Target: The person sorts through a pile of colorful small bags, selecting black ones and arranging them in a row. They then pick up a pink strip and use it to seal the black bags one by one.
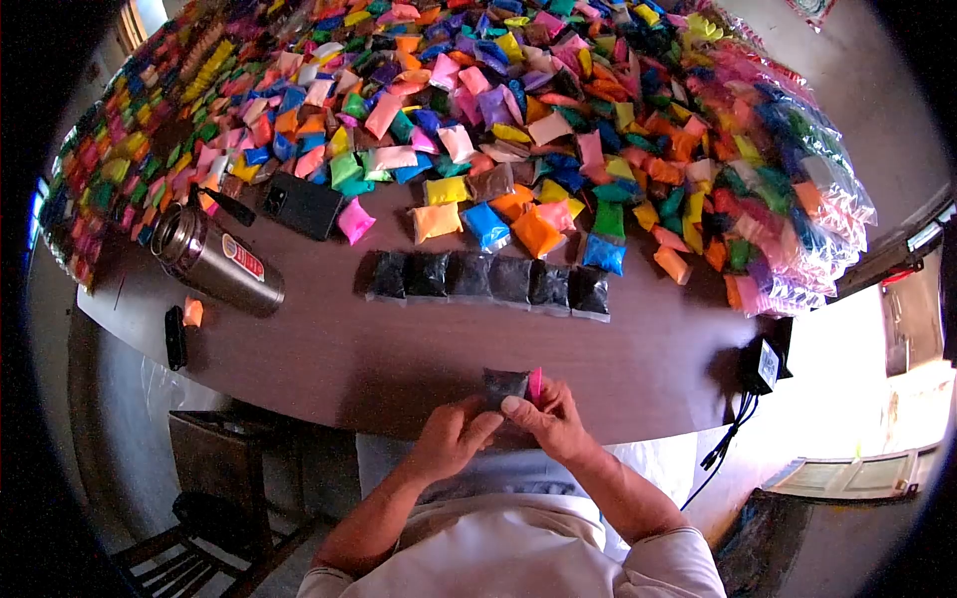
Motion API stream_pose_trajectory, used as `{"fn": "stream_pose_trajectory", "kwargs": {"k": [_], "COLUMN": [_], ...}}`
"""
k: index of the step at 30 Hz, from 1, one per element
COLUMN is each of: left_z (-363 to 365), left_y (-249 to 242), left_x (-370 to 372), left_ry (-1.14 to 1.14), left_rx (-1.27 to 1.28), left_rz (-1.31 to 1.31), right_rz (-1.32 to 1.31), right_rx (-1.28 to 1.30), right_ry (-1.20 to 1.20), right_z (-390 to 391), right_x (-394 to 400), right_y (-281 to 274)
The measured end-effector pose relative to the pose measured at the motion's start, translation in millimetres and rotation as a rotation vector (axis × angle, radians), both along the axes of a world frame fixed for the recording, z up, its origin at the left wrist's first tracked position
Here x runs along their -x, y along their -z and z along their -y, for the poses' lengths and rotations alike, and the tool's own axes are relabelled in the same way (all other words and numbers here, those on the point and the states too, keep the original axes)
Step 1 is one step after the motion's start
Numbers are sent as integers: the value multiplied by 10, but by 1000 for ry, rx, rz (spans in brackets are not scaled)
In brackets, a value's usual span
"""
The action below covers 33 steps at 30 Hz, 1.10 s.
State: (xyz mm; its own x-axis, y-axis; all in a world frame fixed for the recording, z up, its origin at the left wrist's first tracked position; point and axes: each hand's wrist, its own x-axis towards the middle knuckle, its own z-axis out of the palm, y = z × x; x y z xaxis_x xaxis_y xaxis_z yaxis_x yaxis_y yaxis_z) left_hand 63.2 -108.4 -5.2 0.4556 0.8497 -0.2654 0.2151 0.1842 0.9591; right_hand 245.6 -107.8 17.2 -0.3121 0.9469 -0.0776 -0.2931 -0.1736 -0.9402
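Observation:
Near the table's front edge, a small black packet (505, 383) is held up between my hands. My right hand (554, 424) is closed, its thumb pressing on the packet's lower right. A bright pink piece (536, 385), perhaps another packet, shows at the fingers of that hand. At the packet's lower left, my left hand (454, 436) is closed with its fingertips mostly hidden. Beyond the hands, several black packets (471, 276) lie side by side in a row. Orange, blue and yellow packets, among them an orange packet (538, 230), lie just behind the row.
A huge heap of coloured packets (459, 100) covers the back of the table (329, 349). On the left are a metal flask (217, 261) lying down, a dark phone (302, 207) and a small black object (176, 337). A black box with cables (763, 367) sits at the right edge.

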Motion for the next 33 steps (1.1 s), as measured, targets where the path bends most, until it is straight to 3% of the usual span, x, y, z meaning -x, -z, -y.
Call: {"fn": "stream_pose_trajectory", "kwargs": {"k": [1, 3, 5, 11, 16, 18, 21, 24, 26, 28, 31, 33], "left_z": [-5, -34, -48, -33, -33, -30, -4, -23, 6, 35, 34, 16], "left_y": [-2, -23, -106, -71, -18, -88, -8, 19, 69, 127, 169, 117], "left_x": [-1, -20, -21, -35, -15, -49, -48, -35, -17, -6, -28, -45], "left_ry": [-1, 80, 106, 48, 60, 72, 58, 67, 49, 28, 54, 51], "left_rx": [1, -235, -249, -281, -222, -422, -277, -89, -71, -50, -112, -158], "left_rz": [0, -106, -135, -130, -116, -138, -139, -148, -53, 41, 53, -24], "right_rz": [-20, -41, 79, 98, 140, 174, 219, 428, 308, 386, 596, 942], "right_rx": [57, 115, 38, 11, 55, 27, 49, 4, 9, -129, -55, -51], "right_ry": [74, 148, 116, 153, 157, 108, 72, 99, 554, 742, 729, 652], "right_z": [5, 2, -11, -23, 74, 71, 32, -6, -75, -234, -408, -576], "right_x": [64, 87, 44, 76, 77, 8, -37, -134, -277, -637, -1346, -1660], "right_y": [-56, -17, 173, 202, -3, 59, 85, 98, 101, -80, -152, -2]}}
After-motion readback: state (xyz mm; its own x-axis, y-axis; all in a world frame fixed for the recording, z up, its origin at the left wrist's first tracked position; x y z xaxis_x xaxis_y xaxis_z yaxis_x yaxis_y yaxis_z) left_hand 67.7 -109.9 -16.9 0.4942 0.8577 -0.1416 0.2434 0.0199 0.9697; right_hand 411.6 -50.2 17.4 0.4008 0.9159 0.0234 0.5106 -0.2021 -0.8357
